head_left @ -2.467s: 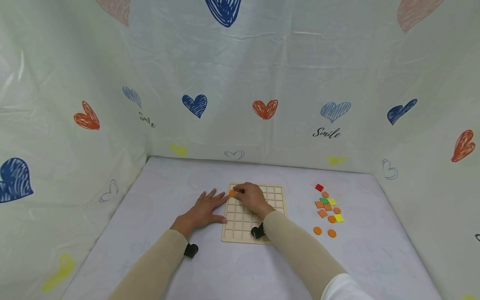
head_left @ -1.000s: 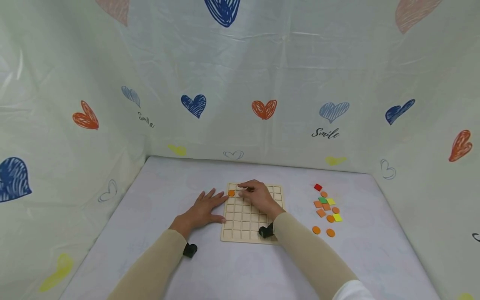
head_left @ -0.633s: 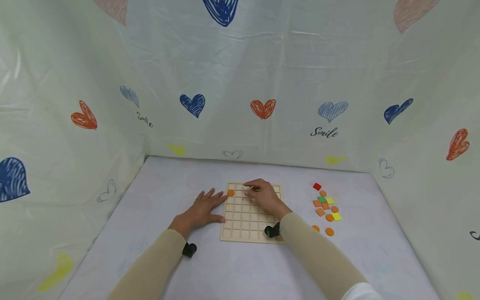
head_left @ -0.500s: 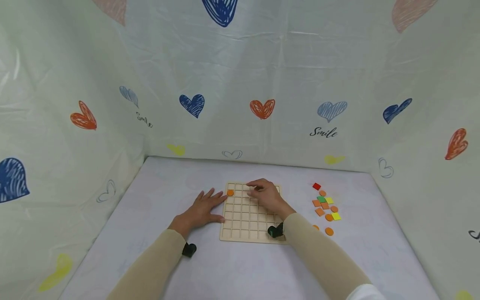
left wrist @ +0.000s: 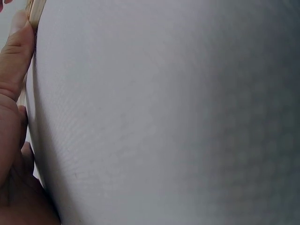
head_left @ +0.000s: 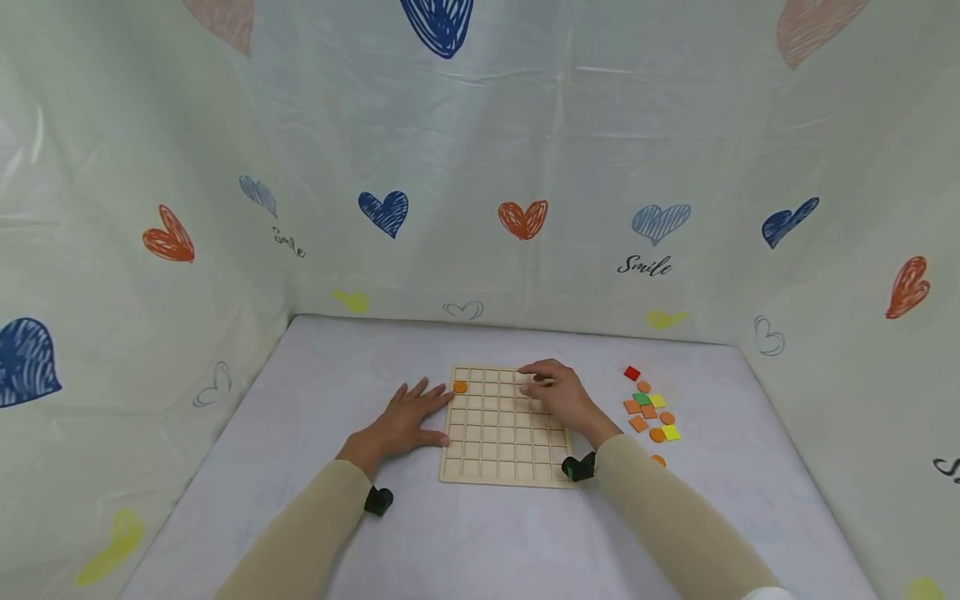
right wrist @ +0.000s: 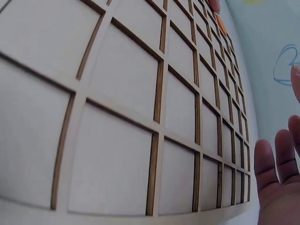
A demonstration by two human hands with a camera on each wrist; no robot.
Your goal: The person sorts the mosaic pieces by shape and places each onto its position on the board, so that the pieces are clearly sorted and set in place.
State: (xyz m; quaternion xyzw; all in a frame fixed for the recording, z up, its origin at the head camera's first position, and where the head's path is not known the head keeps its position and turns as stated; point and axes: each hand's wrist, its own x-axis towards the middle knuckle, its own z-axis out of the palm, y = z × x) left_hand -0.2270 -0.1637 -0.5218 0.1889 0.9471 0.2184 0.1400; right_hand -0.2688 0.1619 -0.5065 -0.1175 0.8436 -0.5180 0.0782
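Observation:
A pale wooden grid board [head_left: 506,442] lies flat on the table. One orange disc [head_left: 461,387] sits in a cell of its leftmost column, near the far edge. My left hand [head_left: 401,421] lies spread on the table at the board's left side; in the left wrist view its thumb [left wrist: 16,56] touches the board's edge. Over the far right part of the board hovers my right hand [head_left: 558,392], its fingers loosely bent. Nothing shows between those fingers in the head view, and the right wrist view has the bare fingers [right wrist: 276,168] beside the grid.
Right of the board lie loose flat pieces: a red square [head_left: 632,373], a green square [head_left: 641,399], yellow squares [head_left: 671,432], several orange squares [head_left: 637,424] and orange discs [head_left: 667,418]. My right sleeve [head_left: 675,517] covers part of that area. A heart-printed curtain [head_left: 480,250] stands behind the table.
My right hand has let go of the orange disc on the board and moved right across the grid. The left hand has stayed in place. My right sleeve now hides one near orange disc.

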